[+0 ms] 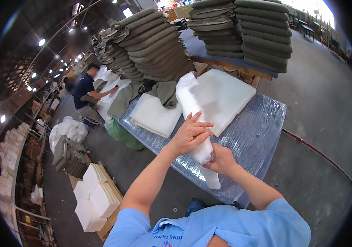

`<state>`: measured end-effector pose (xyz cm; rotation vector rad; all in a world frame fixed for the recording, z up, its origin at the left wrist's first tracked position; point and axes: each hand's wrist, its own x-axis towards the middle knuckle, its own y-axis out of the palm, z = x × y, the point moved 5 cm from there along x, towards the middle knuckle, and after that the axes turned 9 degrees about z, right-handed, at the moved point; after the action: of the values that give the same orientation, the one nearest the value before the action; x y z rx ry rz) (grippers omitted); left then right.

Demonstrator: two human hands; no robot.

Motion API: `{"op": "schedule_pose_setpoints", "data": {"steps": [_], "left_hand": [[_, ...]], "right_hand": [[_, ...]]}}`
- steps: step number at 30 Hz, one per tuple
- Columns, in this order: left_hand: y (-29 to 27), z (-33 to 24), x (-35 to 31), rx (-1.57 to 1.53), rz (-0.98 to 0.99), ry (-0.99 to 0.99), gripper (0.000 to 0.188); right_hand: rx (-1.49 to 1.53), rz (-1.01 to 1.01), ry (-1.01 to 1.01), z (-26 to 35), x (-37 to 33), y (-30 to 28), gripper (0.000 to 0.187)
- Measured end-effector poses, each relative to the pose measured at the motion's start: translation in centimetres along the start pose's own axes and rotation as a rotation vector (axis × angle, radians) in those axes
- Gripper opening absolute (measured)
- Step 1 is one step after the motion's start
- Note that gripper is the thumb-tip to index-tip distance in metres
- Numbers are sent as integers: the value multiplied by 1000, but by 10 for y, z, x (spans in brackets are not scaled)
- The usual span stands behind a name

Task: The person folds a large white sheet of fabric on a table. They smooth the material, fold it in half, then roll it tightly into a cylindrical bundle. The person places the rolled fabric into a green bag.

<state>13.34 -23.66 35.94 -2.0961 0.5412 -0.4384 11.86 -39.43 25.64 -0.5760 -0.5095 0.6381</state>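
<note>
A long, white piece of soft padding (186, 95), folded or rolled upright on its edge, runs away from me across the plastic-wrapped table (262, 127). My left hand (192, 133) lies over its top with the fingers stretched and apart. At its near end my right hand (221, 159) is closed on the padding, thumb at the end; the fingertips are partly hidden. A loose white strip (211, 178) hangs down below that end. Behind the padding lies a flat white foam sheet (229, 92). Left of it are white foam pads (155, 115) with grey-green fabric (164, 94) on top.
Tall stacks of grey-green cushions (155, 45) stand at the back, more cushions (264, 33) at the back right. A person (87, 92) works at the far left. White foam blocks (96, 197) sit on a board at lower left. A red hose (316, 150) crosses the floor at right.
</note>
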Motion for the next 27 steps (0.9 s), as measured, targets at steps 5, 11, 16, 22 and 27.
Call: {"op": "schedule_pose_setpoints", "data": {"steps": [5, 11, 16, 22, 27], "left_hand": [[-38, 50, 26, 13, -117, -27, 26], [-71, 95, 51, -160, -176, -40, 29], [-87, 108, 63, -147, -227, -25, 30], [-106, 140, 59, -163, -161, -86, 34], [-115, 168, 41, -266, -169, -63, 33]], "right_hand": [[80, -68, 130, 16, 38, -18, 66], [-49, -376, -15, 48, 63, -50, 67], [-353, -439, -30, 97, 120, -55, 60], [-228, -586, 4, 87, 161, -31, 40], [340, -551, 152, 55, 179, 2, 28]]}}
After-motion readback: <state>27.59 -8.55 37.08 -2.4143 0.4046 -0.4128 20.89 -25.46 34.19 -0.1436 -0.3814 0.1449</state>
